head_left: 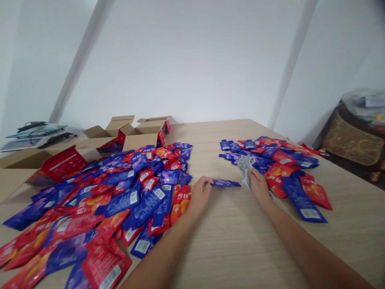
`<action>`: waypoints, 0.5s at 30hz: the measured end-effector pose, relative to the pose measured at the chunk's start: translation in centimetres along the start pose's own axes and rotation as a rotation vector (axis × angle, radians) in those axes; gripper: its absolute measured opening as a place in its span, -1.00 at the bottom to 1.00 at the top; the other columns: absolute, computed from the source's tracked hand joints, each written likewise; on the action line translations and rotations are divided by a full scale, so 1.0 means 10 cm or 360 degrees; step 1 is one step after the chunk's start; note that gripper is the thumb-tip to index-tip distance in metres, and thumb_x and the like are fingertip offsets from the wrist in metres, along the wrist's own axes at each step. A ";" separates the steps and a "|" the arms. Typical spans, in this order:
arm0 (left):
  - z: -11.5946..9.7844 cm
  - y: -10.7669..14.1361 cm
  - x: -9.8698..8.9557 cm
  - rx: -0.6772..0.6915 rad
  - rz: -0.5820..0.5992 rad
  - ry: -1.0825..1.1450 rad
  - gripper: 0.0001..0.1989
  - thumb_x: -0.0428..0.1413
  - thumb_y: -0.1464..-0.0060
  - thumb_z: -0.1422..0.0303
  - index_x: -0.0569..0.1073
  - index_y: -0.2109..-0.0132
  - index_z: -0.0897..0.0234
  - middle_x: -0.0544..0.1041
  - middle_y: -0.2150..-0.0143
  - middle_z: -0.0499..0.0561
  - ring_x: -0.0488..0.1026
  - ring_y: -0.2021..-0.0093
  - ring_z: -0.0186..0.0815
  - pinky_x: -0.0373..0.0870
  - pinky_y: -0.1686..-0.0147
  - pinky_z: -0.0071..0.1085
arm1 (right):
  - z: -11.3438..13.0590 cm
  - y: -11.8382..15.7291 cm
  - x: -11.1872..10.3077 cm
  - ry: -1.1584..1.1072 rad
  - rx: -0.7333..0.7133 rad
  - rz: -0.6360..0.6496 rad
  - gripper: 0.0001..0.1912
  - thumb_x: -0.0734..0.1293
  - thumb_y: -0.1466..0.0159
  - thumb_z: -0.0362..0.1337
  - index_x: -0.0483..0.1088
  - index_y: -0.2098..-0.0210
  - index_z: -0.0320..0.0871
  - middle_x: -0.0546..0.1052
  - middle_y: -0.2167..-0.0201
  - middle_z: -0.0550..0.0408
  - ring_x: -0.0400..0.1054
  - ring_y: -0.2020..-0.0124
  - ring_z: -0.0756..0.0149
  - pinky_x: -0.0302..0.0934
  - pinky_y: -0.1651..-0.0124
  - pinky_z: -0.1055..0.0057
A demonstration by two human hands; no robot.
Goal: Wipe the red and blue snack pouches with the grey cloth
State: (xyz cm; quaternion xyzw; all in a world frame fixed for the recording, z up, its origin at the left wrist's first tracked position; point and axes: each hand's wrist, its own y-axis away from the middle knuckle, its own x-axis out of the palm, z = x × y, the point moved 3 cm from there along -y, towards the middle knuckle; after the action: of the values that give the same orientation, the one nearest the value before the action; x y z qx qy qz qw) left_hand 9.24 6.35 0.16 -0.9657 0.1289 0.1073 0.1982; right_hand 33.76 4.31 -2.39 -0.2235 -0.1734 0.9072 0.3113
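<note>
- Left hand (201, 192) pinches a packet (225, 183) by its near end; a weak pinch could drop it.
- Right hand (257, 184) grips a rag (246, 164); its dangling end could snag the pile (278, 170) beside.

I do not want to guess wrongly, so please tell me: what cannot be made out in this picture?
In the head view:
- Left pile: bottom, hidden by its top layer.
- Blue packet in left hand: print, too blurred.
- Leftmost box: cut off by left edge.
</note>
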 end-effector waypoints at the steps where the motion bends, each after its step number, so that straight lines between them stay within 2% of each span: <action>1: 0.04 0.00 0.02 -0.0067 -0.0022 -0.0049 -0.91 -0.01 -0.06 0.43 0.39 0.35 0.26 0.50 0.30 -0.02 0.45 0.22 -0.31 0.35 0.17 -0.39 | 0.06 0.03 0.02 -0.0013 -0.0066 0.0024 -0.64 0.10 -0.22 -0.18 0.41 0.14 -0.17 0.50 0.17 -0.02 0.32 0.09 0.15 0.14 -0.03 0.16; 3: 0.15 -0.01 0.04 -0.0231 -0.0101 -0.0085 -0.98 0.07 0.01 0.45 0.36 0.35 0.26 0.46 0.38 -0.06 0.42 0.34 -0.34 0.35 0.29 -0.43 | 0.24 0.16 0.12 0.0023 -0.0270 0.0168 -0.62 0.09 -0.25 -0.20 0.39 0.06 -0.15 0.47 0.08 -0.04 0.28 0.01 0.16 0.10 -0.09 0.14; 5: 0.25 -0.01 0.07 -0.0365 -0.0173 -0.0034 -0.83 0.13 0.11 0.52 0.32 0.32 0.26 0.42 0.40 -0.09 0.39 0.42 -0.36 0.33 0.37 -0.46 | 0.47 0.38 0.28 0.0103 -0.0512 0.0440 -0.58 0.06 -0.29 -0.23 0.32 -0.05 -0.17 0.41 -0.04 -0.09 0.21 -0.09 0.20 0.05 -0.16 0.16; 8: 0.30 -0.02 0.09 -0.0374 -0.0226 0.0071 -0.71 0.13 0.20 0.63 0.30 0.30 0.26 0.42 0.36 -0.09 0.40 0.35 -0.36 0.33 0.31 -0.47 | 0.74 0.69 0.51 0.0419 -0.0758 0.0901 -0.53 0.02 -0.30 -0.33 0.22 -0.17 -0.21 0.30 -0.17 -0.11 0.09 -0.21 0.23 -0.03 -0.21 0.16; 10: 0.29 -0.02 0.10 -0.0371 -0.0232 0.0129 -0.68 0.11 0.23 0.67 0.30 0.29 0.26 0.42 0.35 -0.09 0.41 0.31 -0.36 0.33 0.27 -0.48 | 0.78 0.76 0.57 0.0686 -0.0811 0.1090 -0.48 0.03 -0.27 -0.40 0.16 -0.21 -0.23 0.19 -0.25 -0.10 -0.01 -0.27 0.23 -0.08 -0.24 0.15; 12: 0.29 -0.02 0.11 -0.0449 -0.0237 0.0189 -0.65 0.10 0.23 0.69 0.27 0.28 0.26 0.40 0.36 -0.11 0.39 0.36 -0.40 0.33 0.33 -0.50 | 0.71 0.68 0.55 0.0920 -0.0753 0.1132 -0.45 0.05 -0.23 -0.45 0.14 -0.22 -0.27 0.14 -0.27 -0.11 -0.04 -0.29 0.22 -0.09 -0.25 0.16; 15: 0.25 -0.04 0.13 -0.0566 -0.0298 0.0257 -0.61 0.11 0.19 0.67 0.23 0.21 0.25 0.36 0.35 -0.12 0.35 0.47 -0.47 0.31 0.46 -0.55 | 0.51 0.46 0.43 0.1170 -0.0593 0.1022 -0.43 0.07 -0.21 -0.48 0.14 -0.22 -0.34 0.17 -0.26 -0.15 -0.01 -0.27 0.18 -0.06 -0.24 0.18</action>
State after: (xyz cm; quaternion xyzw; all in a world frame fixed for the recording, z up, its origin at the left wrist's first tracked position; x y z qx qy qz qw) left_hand 10.15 7.48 -2.28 -0.9987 0.0332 0.0317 0.0228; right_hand 25.86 2.77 -1.52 -0.6207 -0.1339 0.7724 0.0125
